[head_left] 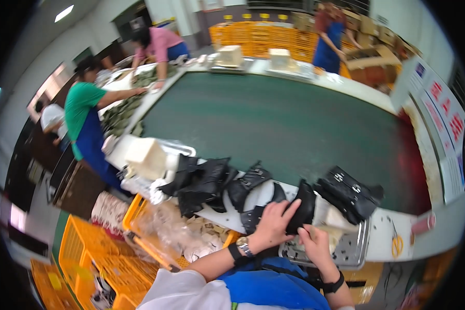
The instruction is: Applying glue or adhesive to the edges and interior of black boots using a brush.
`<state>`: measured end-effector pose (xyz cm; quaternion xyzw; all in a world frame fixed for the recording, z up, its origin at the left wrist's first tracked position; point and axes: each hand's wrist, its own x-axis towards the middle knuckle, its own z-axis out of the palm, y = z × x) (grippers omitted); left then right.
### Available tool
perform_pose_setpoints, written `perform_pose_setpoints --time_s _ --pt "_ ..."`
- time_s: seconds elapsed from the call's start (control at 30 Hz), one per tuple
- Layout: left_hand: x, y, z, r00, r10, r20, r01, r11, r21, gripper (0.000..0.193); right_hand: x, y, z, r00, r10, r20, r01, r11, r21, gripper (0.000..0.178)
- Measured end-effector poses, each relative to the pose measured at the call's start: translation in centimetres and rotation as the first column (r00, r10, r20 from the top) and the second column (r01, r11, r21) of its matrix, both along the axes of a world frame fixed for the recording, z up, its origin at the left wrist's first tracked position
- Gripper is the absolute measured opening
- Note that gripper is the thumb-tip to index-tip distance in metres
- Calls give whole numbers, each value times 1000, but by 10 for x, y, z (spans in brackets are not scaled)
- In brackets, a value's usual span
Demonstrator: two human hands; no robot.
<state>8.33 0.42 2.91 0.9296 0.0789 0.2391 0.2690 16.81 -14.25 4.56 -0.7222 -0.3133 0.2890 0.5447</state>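
Note:
My left hand [274, 222] grips a dark black leather boot [301, 205] from its left side, thumb and fingers against the leather. At the boot's lower right, my right hand [315, 243] is closed in a pinch; what is between its fingertips is too small to make out. Just right of the boot lies a black buckled boot piece [349, 194]. To the left, another strapped black piece [249, 185] and a heap of black leather pieces [204, 181] rest on the white table edge [227, 219]. Beneath my hands is a metal tray [354, 250] with dark scraps.
A green conveyor belt [274, 119] stretches ahead. Orange-handled scissors [396, 245] lie at the right. Pale blocks, one a cream block [144, 157], stand on trays. Orange crates [95, 253] are at lower left. Other people work around the belt, one in green [82, 111].

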Motion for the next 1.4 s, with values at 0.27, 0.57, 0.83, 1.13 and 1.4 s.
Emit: perform_pose_setpoints --time_s 0.27,0.57,0.83,1.13,1.4 --pt "-22 16 -8 991 6 135 31 962 -273 93 19 3 -5 995 -94 -18 95 993 66 28" --pt "-24 1 3 946 -304 112 324 909 -264 96 23 -4 -7 996 -60 73 61 998 -10 26" --pt "-14 12 7 964 -263 -36 218 861 -460 103 23 -17 -9 985 -152 76 148 988 54 29" --pt "-8 55 -21 837 -544 -64 172 373 -912 86 50 -111 -24 882 -374 285 428 890 -156 40" --pt "-6 60 -35 801 -599 -5 124 175 -977 89 51 -119 -85 833 -553 -34 554 831 56 22"
